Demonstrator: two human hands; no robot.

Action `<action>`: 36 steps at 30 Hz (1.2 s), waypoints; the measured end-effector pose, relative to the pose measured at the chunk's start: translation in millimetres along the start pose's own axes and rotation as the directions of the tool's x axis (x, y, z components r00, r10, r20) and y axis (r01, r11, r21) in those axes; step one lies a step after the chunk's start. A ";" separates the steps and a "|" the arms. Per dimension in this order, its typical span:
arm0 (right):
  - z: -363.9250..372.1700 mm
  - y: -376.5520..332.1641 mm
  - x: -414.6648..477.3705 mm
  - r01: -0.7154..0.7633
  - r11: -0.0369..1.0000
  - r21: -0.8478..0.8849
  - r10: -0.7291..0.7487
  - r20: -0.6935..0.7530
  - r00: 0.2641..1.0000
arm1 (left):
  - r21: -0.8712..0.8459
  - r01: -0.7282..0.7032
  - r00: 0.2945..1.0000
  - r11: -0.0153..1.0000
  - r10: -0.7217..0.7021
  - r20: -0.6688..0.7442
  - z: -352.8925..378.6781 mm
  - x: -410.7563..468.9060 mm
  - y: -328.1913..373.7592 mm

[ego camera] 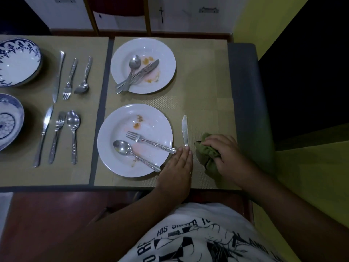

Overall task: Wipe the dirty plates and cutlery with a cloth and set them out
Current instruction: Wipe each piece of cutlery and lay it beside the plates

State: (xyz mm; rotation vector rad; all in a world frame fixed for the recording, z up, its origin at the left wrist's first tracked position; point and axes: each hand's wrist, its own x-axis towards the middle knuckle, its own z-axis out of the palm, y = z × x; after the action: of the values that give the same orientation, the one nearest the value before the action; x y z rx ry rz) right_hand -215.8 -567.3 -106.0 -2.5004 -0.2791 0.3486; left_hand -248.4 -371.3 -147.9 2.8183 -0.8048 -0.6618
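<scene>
A stained white plate [151,118] lies near me with a fork [149,141] and a spoon [132,152] on it. Just right of it a knife [184,130] lies on the mat, blade pointing away. My left hand [178,167] rests flat on the mat, fingertips touching the knife's handle end. My right hand [226,154] is closed on a crumpled green cloth [207,154] to the right of the knife. A second stained white plate [166,53] farther back holds a spoon, a fork and a knife [137,74] piled together.
On the left placemat [85,176] two sets of knife, fork and spoon [69,78] [58,135] lie in rows beside two blue-patterned bowls [18,61] [7,120]. A grey table edge [243,91] runs along the right. A chair [120,16] stands behind the table.
</scene>
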 end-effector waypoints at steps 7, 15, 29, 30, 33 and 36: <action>-3.5 -12.1 2.7 0.001 1.000 -0.008 -0.002 -0.057 0.998 | -0.175 -0.181 0.936 0.968 0.115 -0.332 -23.9 -24.5 -0.8; -2.8 -60.7 28.3 0.130 0.989 0.068 -0.126 -0.058 0.990 | -0.869 0.307 0.719 0.387 -0.693 -0.054 -52.7 -60.7 -61.9; 2.2 -91.5 65.1 0.218 0.975 0.035 -0.218 0.000 0.976 | -0.524 0.002 0.706 -0.852 -0.370 0.604 -71.5 -0.3 -81.8; 2.2 -93.1 66.8 0.224 0.973 0.047 -0.225 0.005 0.974 | -0.499 0.001 0.720 -0.867 -0.346 0.602 -72.1 1.9 -82.1; 2.4 -94.8 70.8 0.244 0.967 0.079 -0.246 0.023 0.969 | -0.485 0.043 0.759 -0.873 -0.288 0.584 -73.9 8.0 -80.3; 2.0 -95.0 73.1 0.246 0.965 0.089 -0.249 0.018 0.968 | -0.529 0.091 0.737 -0.844 -0.300 0.606 -72.2 16.1 -82.5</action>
State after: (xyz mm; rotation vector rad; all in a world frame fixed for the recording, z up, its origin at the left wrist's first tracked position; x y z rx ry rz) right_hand -158.8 -469.9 -65.5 -2.3431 -0.5703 0.2877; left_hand -165.0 -309.0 -109.6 0.6533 0.9943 -0.5761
